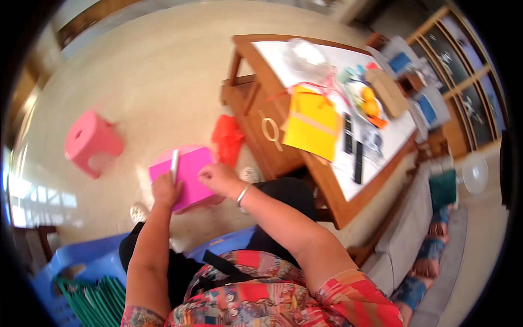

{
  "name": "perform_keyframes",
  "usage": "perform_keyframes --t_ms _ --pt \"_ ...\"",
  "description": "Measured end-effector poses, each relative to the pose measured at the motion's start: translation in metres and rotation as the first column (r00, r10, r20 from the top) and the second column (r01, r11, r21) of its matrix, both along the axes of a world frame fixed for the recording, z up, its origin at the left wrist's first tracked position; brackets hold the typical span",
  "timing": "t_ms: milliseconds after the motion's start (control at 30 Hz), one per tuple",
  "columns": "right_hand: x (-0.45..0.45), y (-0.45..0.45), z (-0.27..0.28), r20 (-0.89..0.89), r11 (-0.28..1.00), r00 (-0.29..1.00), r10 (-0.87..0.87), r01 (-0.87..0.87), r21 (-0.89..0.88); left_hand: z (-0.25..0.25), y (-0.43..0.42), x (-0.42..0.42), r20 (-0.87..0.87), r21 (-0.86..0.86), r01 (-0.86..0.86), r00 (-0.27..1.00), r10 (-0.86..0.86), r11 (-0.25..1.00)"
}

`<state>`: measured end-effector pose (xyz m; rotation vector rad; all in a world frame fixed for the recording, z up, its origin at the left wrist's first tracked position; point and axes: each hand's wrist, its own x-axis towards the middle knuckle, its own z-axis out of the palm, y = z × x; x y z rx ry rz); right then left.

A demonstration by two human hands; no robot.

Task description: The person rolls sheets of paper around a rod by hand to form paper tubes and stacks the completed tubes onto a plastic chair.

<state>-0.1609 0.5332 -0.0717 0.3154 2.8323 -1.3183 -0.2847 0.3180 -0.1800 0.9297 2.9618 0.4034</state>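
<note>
A bright magenta sheet [194, 175] lies on a pink stool [202, 205] in front of my knees. My left hand [166, 189] rests on the sheet's left part, its fingers at the lower end of a narrow white strip-like item [175, 163]; whether they grip it is unclear. At the sheet's right edge is my right hand [217, 179], with a bracelet on the wrist. Its fingers are curled together in a pinch, and anything between them is too small to make out.
Another pink stool [90, 139] stands at the left. A red bag [227, 139] is beside the wooden table [256, 60], which holds a yellow bag [313, 122], remote controls [358, 162] and a fruit bowl. A grey sofa [400, 234] is at right.
</note>
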Motion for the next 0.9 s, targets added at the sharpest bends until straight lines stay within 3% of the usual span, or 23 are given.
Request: perform_keyframes --t_ms 67,167,233,367,400,433,500,567,600,667,900 --pt "0.027 -0.004 0.044 -0.039 0.999 0.999 0.020 -0.021 -0.043 -0.011 0.003 0.006 0.144 0.009 -0.097 0.985 0.095 0.995" --pt "0.080 0.008 0.115 -0.074 0.995 0.993 0.086 -0.089 -0.033 -0.025 0.000 0.003 0.182 0.002 -0.098 0.978 0.096 0.995" --pt "0.116 0.026 0.153 -0.054 1.000 0.999 0.007 -0.007 0.001 -0.030 -0.010 0.002 0.171 0.078 -0.084 0.983 0.069 0.993" --pt "0.184 0.095 0.180 -0.066 0.903 0.911 -0.406 0.412 0.124 0.000 -0.008 -0.004 0.276 0.205 -0.146 0.957 0.086 0.968" --pt "0.201 0.117 0.172 -0.127 0.857 0.869 -0.478 0.493 0.147 0.007 -0.007 -0.006 0.210 0.321 -0.123 0.976 0.056 0.939" --pt "0.217 0.138 0.163 -0.189 0.804 0.818 -0.543 0.571 0.163 0.018 -0.005 -0.009 0.317 0.394 -0.187 0.947 0.058 0.900" --pt "0.248 0.167 0.173 -0.253 0.585 0.763 -0.595 0.627 0.514 0.041 -0.003 -0.012 0.527 0.495 -0.335 0.849 0.029 0.802" --pt "0.273 0.191 0.167 -0.333 0.376 0.744 -0.579 0.606 0.701 0.059 -0.005 -0.009 0.638 0.504 -0.444 0.770 0.027 0.741" --pt "0.282 0.199 0.166 -0.331 0.341 0.742 -0.583 0.593 0.729 0.080 -0.005 -0.001 0.699 0.493 -0.496 0.715 0.013 0.715" --pt "0.289 0.206 0.166 -0.294 0.380 0.720 -0.629 0.614 0.692 0.103 -0.006 0.009 0.776 0.471 -0.540 0.630 -0.035 0.697" --pt "0.288 0.225 0.149 -0.155 0.360 0.737 -0.658 0.489 0.795 0.108 -0.010 0.030 0.776 0.450 -0.500 0.629 -0.047 0.740"
